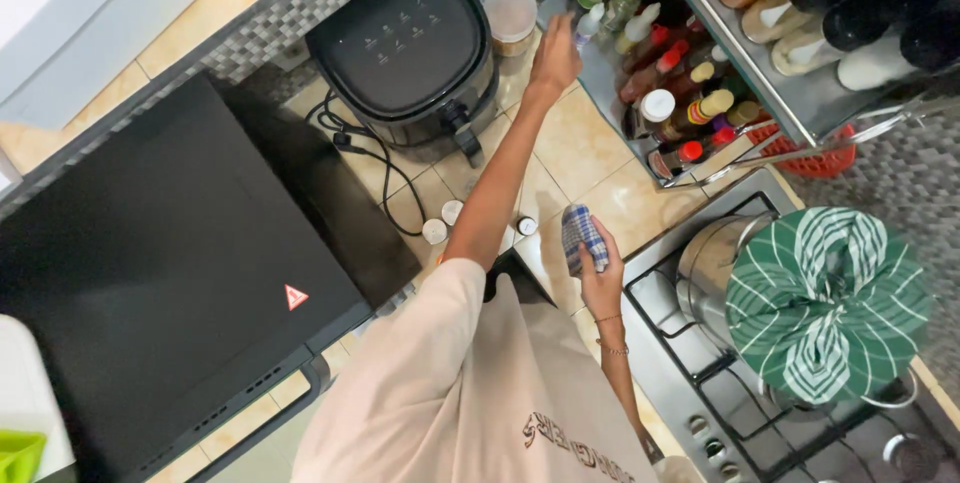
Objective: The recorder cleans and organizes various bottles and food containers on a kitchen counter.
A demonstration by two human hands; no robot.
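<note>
Left hand (555, 55) is stretched far out over the table (590, 148), fingers loosely curled and nothing clamped in them, hovering right at a small bottle with a white cap (588, 25) on the near-left edge of the bottle rack (700, 158); whether the fingertips actually touch that bottle I cannot tell. Right hand (600, 278) sits much nearer the body, closed around a blue and white checked cloth (582, 238), which sticks up out of the fist just left of the stove (700, 383). The two hands are well apart, one far, one near. Left of the outstretched arm stands a black air fryer (410, 48), its black cord (370, 158) trailing across the tan tiles toward the near side. Beyond the left hand there is a clear jar with a pale lid (511, 15). Under the arm, a few small round white caps (435, 231) lie on the tiles. The rack on the right is crowded with sauce bottles, red, yellow and green caps all jumbled together, and dark and white containers sit on its upper shelf (840, 53). On the stove at the right, a metal pot (715, 263) carries a lid wrapped in green and white striped cloth (825, 303), knotted on top. A large black appliance (170, 283) fills the left side, and the person wears a pale pink top.
</note>
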